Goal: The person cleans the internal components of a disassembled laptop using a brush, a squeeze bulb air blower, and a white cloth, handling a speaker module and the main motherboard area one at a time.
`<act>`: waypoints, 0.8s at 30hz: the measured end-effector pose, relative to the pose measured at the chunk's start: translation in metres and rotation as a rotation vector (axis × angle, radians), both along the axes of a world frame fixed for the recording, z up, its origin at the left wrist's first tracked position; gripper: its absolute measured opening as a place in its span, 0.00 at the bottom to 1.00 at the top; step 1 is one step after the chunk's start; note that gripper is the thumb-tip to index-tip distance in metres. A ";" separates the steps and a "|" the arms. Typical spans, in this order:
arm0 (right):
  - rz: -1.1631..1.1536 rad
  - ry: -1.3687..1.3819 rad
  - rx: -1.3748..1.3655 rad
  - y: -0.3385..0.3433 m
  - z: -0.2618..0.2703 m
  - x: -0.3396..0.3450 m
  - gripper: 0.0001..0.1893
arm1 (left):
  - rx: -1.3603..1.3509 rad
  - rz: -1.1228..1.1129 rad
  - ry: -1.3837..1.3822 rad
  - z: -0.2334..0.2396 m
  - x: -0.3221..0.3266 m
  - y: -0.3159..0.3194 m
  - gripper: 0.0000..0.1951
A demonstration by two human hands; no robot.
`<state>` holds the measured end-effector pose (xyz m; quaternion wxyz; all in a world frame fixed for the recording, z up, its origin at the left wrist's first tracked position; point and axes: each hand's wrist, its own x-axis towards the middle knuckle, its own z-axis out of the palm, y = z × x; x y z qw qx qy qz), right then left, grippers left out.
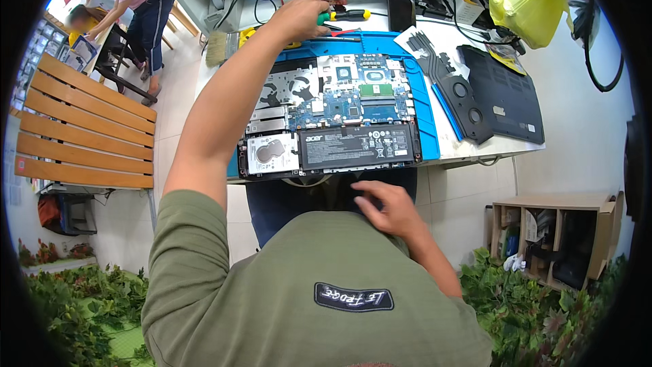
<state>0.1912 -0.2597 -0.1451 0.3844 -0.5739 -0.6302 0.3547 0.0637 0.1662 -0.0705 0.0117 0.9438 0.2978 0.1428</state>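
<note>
My left hand (pixel 300 18) reaches over the far edge of the blue repair mat (pixel 428 112), at several hand tools. Its fingers are at a green screwdriver handle (pixel 323 18), but whether they grip it is hidden. Right by it lies a yellow-and-black screwdriver handle (pixel 351 15). My right hand (pixel 389 206) hovers in front of the desk edge above my lap, fingers apart and holding nothing. Between my hands lies an opened laptop base (pixel 415 137) with its blue motherboard (pixel 331 102), green memory module (pixel 376 90), black Acer battery (pixel 356 145) and hard drive (pixel 272 153) exposed.
Right of the mat lie a heat sink with two fans (pixel 466 102) and a black laptop bottom cover (pixel 504 94). A bristle brush (pixel 216 48) lies at left. A yellow plastic bag (pixel 530 7) hangs at right. Other people (pixel 135 0) are beyond a slatted wooden bench (pixel 89 127).
</note>
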 end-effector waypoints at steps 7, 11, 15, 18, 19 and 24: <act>0.339 -0.328 -0.111 0.042 -0.033 -0.031 0.28 | 0.051 0.002 -0.077 -0.013 -0.012 0.013 0.27; 0.379 -0.383 -0.035 0.055 -0.062 -0.037 0.25 | 0.032 -0.180 -0.310 0.040 -0.028 -0.069 0.21; 0.419 -0.261 -0.209 0.060 -0.051 -0.049 0.23 | -0.307 -0.312 -0.270 0.059 -0.118 -0.235 0.07; 0.418 -0.215 -0.288 0.048 -0.048 -0.055 0.26 | -0.409 -0.189 -0.156 0.027 -0.156 -0.326 0.14; 0.432 -0.214 -0.279 0.042 -0.049 -0.059 0.26 | -0.326 -0.100 -0.209 0.011 -0.165 -0.339 0.17; 0.480 -0.160 -0.246 -0.019 -0.043 -0.067 0.33 | -0.262 0.150 -0.266 -0.047 -0.200 -0.378 0.19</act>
